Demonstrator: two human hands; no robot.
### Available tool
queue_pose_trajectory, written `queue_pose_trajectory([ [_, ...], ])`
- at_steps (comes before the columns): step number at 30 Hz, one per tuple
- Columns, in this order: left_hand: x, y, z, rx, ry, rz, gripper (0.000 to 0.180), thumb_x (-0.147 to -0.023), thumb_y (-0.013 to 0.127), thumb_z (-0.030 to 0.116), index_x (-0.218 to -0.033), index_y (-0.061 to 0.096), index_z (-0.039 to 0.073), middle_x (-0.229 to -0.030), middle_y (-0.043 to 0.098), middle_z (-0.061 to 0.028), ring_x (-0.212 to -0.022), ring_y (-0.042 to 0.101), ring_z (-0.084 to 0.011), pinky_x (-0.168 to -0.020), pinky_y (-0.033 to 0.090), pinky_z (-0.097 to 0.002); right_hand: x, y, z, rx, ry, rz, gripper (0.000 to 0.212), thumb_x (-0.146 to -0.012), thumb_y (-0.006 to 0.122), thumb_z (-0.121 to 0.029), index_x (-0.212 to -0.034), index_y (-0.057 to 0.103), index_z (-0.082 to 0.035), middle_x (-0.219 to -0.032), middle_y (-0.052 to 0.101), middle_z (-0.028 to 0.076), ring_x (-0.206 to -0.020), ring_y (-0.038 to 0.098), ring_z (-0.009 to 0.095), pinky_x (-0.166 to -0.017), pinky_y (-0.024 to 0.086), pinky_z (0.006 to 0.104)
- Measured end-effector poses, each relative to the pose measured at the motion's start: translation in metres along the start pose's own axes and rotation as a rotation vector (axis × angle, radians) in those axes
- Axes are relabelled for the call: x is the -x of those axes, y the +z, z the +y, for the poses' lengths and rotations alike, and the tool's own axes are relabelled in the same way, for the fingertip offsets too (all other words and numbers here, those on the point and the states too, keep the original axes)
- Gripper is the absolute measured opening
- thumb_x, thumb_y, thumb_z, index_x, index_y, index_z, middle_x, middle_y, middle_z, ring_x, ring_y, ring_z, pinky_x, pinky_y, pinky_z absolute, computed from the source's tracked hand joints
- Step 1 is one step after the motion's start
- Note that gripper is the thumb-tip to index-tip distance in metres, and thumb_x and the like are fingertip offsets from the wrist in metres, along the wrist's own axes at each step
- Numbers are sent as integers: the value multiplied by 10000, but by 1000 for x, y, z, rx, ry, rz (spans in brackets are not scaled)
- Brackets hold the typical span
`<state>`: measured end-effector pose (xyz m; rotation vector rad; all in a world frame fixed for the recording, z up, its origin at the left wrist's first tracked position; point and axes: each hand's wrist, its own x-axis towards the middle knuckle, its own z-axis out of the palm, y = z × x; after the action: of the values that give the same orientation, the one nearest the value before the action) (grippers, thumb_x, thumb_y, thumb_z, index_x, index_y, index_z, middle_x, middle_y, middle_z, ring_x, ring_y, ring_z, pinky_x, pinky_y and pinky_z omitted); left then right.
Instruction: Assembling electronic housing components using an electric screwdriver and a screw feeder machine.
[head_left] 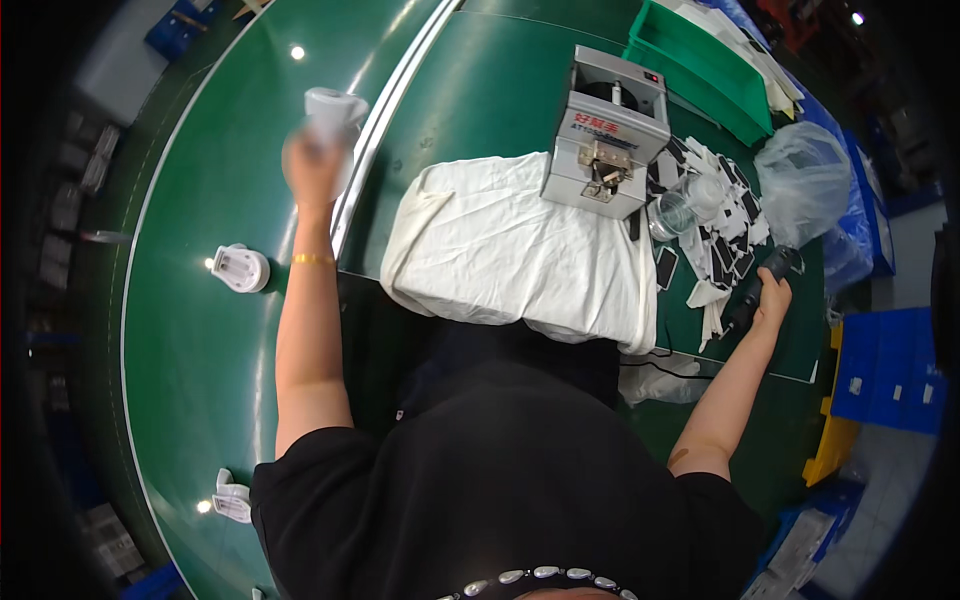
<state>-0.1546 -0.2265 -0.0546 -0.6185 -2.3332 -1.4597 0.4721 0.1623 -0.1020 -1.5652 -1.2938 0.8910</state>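
Observation:
Out over the green conveyor belt, my left hand is closed on a white plastic housing; both are smeared by motion. My right hand wraps round a black electric screwdriver at the right side of the workbench. Left of that hand lies a heap of small black-and-white pieces. A white cloth covers the bench in front of my body. Behind it stands a grey metal screw feeder. Two more white housings, one beside my left forearm and one lower down, sit on the belt.
A clear plastic jar stands against the heap. The green bin is at the back right, with a clear plastic bag nearer. A pale metal rail divides belt from bench. Blue bins are at the far right.

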Motion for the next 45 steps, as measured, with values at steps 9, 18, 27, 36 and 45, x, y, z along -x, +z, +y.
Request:
queue_pose_trajectory([
  [9,-36,-22,-102,-367,-87,-66,927,-698,819,519,-1336,491,-68,-1326,546,-276,-1252,525,-377,-1037,429,-423,31,5,-17,45,-191,126,664,-815,797,-183,-1336,484,85,-1297,574,210,-1127,579,233,-949,458,344],
  [18,-9,-183,-50,-260,-171,-202,597,-865,746,289,-1329,541,-25,-1294,596,-180,-1147,597,-261,-1005,440,-344,121,38,-86,190,-525,-103,254,-859,732,-100,-1082,689,14,-943,693,66,-828,613,103,-756,490,241],
  [27,24,-231,-62,-236,-21,-712,861,-691,602,-83,-1493,344,96,-1352,519,-151,-1261,501,-265,-1056,420,-395,177,79,-101,534,-399,-392,215,-825,739,-178,-937,717,3,-802,719,109,-719,689,196,-693,531,302],
  [36,24,-196,-36,-468,-77,-512,346,-803,757,95,-1088,586,-3,-968,651,-72,-874,599,-136,-785,484,-273,188,88,-100,698,-333,-437,350,-787,780,-323,-901,691,-4,-803,709,116,-743,687,218,-702,528,331],
  [45,66,-122,84,242,-30,-647,372,-790,736,9,-1114,554,-5,-1125,605,-66,-1004,581,-124,-904,463,-274,183,90,-98,676,-413,-328,251,-840,715,-245,-1023,714,-73,-834,709,134,-766,682,319,-735,533,403],
])
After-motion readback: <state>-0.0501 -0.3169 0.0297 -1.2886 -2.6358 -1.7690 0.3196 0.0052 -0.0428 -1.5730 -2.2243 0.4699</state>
